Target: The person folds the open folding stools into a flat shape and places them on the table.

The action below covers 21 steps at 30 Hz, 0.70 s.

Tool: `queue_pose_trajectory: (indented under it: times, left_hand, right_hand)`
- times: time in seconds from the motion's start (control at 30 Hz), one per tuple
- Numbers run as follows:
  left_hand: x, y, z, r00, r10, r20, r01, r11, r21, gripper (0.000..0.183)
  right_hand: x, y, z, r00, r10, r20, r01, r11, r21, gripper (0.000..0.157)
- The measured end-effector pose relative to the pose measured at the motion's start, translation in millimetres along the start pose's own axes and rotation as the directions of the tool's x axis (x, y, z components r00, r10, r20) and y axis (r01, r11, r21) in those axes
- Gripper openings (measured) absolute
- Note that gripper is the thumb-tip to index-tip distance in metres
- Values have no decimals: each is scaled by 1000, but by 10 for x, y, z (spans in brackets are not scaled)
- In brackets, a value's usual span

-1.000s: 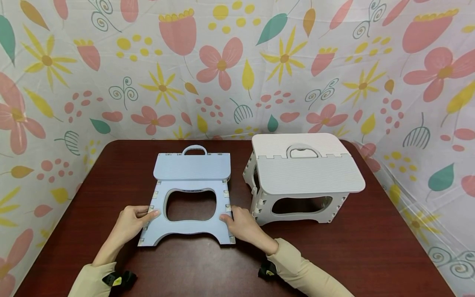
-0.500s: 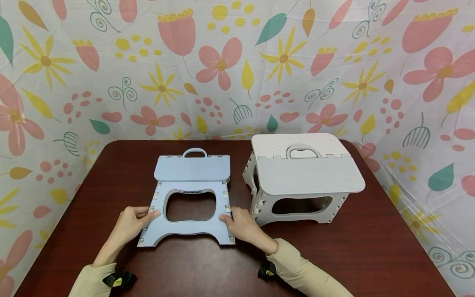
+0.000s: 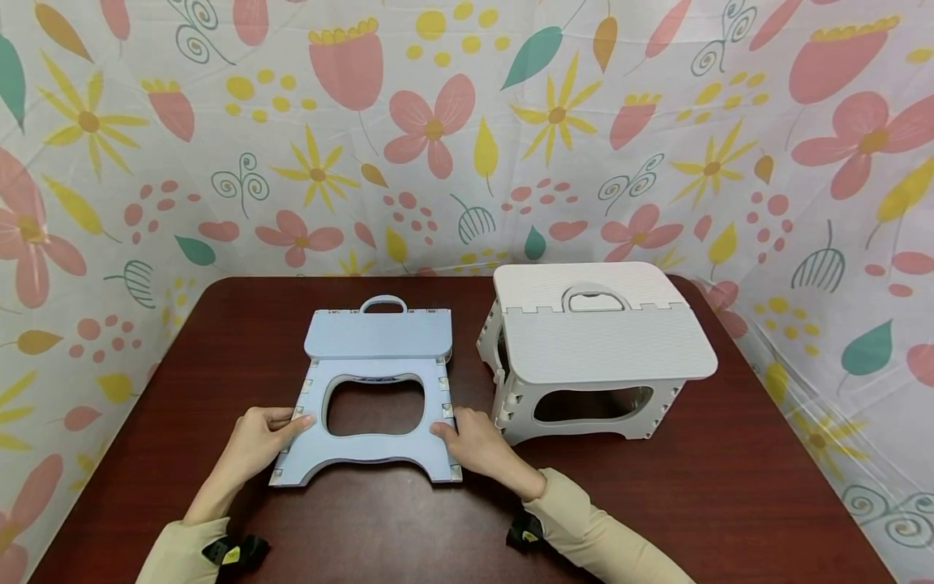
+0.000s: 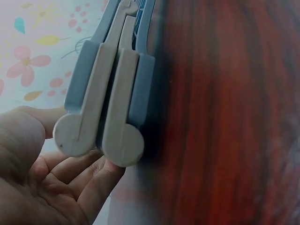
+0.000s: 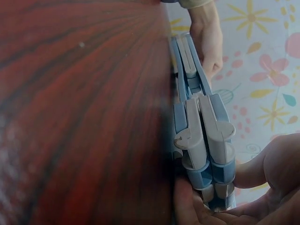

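Note:
A light-blue folding stool is folded flat, its top panel and loop handle at the far end and its arched legs toward me. My left hand grips its left side edge, thumb on the upper face and fingers underneath. On the opposite edge my right hand holds it the same way. In the left wrist view the folded stool's layers, blue outside and pale inside, lie pressed together. The right wrist view shows the stool's hinged edge between thumb and fingers, close over the table.
A white folding stool stands unfolded at the right on the dark red wooden table, near my right hand. Behind the table hangs a flower-printed cloth. Black straps circle both wrists.
The far end of the blue stool, with its handle, has sunk a little toward the table. Both hands keep their grip almost in the same place.

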<state>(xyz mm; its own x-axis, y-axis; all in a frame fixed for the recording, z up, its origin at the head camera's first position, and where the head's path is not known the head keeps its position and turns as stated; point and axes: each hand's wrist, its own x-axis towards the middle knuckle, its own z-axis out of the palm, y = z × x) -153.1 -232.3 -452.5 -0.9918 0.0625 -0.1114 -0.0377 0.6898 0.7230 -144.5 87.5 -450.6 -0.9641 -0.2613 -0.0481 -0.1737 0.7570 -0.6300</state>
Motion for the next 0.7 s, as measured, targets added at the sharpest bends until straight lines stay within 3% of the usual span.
queue_pose_trajectory:
  times: [0.7]
  left_hand:
    - [27, -18, 8, 1000, -16, 7, 16, 1000, 3, 55]
  right_hand:
    - [5, 4, -7, 1000, 3, 26, -4, 1000, 23, 31]
